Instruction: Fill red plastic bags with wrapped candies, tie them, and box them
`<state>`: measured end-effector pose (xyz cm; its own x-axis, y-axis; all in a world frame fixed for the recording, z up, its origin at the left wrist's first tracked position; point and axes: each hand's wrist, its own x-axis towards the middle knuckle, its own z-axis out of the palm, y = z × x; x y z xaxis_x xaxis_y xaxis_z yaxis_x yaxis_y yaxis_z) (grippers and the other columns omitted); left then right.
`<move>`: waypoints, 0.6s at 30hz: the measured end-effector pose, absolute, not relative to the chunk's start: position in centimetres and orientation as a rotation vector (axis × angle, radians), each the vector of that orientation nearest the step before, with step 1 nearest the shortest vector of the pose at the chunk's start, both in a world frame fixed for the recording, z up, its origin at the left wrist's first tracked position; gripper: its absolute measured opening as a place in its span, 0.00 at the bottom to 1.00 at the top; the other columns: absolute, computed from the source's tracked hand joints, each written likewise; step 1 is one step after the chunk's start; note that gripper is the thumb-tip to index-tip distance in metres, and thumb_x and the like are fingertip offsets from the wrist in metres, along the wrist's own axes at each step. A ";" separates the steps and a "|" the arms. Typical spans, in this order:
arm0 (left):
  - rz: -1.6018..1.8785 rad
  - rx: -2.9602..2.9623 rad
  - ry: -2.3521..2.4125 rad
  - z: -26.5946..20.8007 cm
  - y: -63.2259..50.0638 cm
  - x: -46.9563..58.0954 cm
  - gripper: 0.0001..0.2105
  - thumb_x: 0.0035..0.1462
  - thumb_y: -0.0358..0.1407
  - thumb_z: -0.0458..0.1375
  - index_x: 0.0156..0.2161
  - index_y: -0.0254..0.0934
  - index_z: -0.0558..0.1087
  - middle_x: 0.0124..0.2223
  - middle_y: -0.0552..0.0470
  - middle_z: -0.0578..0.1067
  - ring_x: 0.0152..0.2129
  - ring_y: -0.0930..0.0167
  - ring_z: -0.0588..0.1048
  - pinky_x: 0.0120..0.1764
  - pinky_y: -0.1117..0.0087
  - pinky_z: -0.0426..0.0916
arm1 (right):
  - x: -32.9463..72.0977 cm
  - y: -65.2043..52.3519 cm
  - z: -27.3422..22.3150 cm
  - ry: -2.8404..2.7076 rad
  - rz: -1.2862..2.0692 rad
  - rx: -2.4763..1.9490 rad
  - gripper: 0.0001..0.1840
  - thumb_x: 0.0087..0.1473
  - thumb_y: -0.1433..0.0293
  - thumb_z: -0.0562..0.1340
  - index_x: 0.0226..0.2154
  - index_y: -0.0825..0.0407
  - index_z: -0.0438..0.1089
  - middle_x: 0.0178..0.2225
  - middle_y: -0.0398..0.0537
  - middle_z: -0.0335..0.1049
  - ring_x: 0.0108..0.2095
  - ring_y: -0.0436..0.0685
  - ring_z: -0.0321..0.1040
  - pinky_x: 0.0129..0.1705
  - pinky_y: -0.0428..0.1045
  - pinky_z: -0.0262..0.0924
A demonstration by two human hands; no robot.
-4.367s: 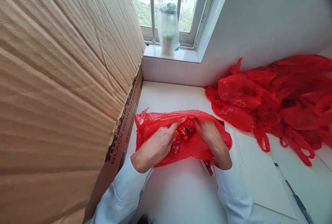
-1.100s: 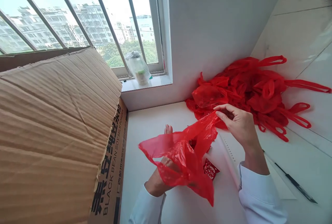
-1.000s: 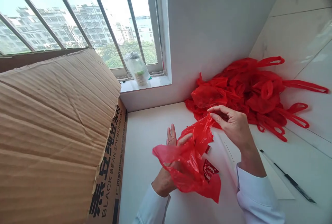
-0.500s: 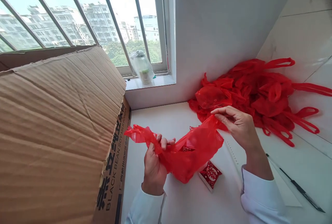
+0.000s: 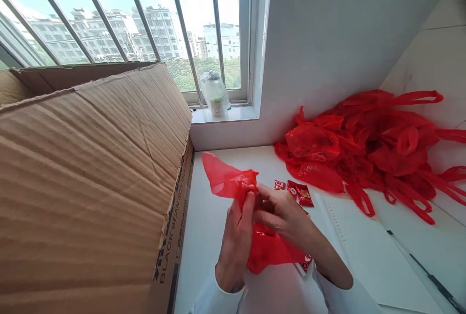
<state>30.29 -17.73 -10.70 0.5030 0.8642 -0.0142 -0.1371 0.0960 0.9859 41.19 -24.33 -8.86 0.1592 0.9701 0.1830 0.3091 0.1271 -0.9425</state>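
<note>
A thin red plastic bag point(image 5: 273, 253) is gathered between both hands over the white table. My left hand point(image 5: 236, 236) is closed round its bunched neck, thumb on top, while a loose flap sticks up to the upper left. Against that same bunch my right hand point(image 5: 278, 209) has its fingers closed, pinching the bag; its fingertips are partly hidden. Small red snack packets point(image 5: 304, 195) lie on the table just beyond my right hand. Another red and white packet point(image 5: 305, 265) shows partly from under the bag near my right wrist.
A big cardboard box point(image 5: 91, 168) fills the left side. Many red plastic bags point(image 5: 367, 144) are heaped at the back right against the wall. White paper point(image 5: 378, 251) and a black pen point(image 5: 444, 287) lie on the right. On the windowsill stands a plastic-wrapped jar point(image 5: 215, 95).
My right hand has let go of the bag's far right corner and come left to join my left hand at the bunched neck. The view has shifted slightly left.
</note>
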 end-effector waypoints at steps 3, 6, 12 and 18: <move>0.621 1.385 0.616 -10.0 -17.2 29.5 0.15 0.60 0.49 0.52 0.35 0.38 0.70 0.32 0.54 0.71 0.29 0.72 0.69 0.35 0.73 0.66 | 42.0 -23.5 -9.6 -1.243 0.779 -1.348 0.08 0.56 0.67 0.57 0.28 0.52 0.65 0.23 0.38 0.62 0.24 0.47 0.58 0.26 0.43 0.55; 0.427 1.456 0.494 -9.4 -16.2 28.6 0.13 0.55 0.45 0.60 0.32 0.36 0.70 0.27 0.55 0.69 0.24 0.74 0.65 0.28 0.75 0.62 | 43.1 -23.0 -10.1 -1.157 0.732 -1.377 0.17 0.55 0.58 0.59 0.24 0.53 0.64 0.22 0.39 0.61 0.25 0.49 0.59 0.28 0.44 0.56; 0.472 1.210 0.497 -10.3 -15.0 29.2 0.13 0.58 0.45 0.56 0.33 0.35 0.71 0.19 0.58 0.61 0.19 0.76 0.63 0.27 0.76 0.60 | 44.7 -23.5 -10.1 -1.031 0.631 -1.405 0.16 0.53 0.57 0.62 0.37 0.52 0.69 0.23 0.39 0.62 0.21 0.47 0.56 0.22 0.43 0.52; 0.639 1.255 0.591 -10.9 -16.8 29.5 0.11 0.52 0.38 0.63 0.38 0.38 0.67 0.25 0.60 0.65 0.20 0.77 0.61 0.24 0.79 0.59 | 43.8 -28.1 -6.7 -1.290 0.071 -1.534 0.07 0.57 0.68 0.61 0.40 0.45 0.70 0.32 0.40 0.71 0.31 0.49 0.66 0.34 0.43 0.61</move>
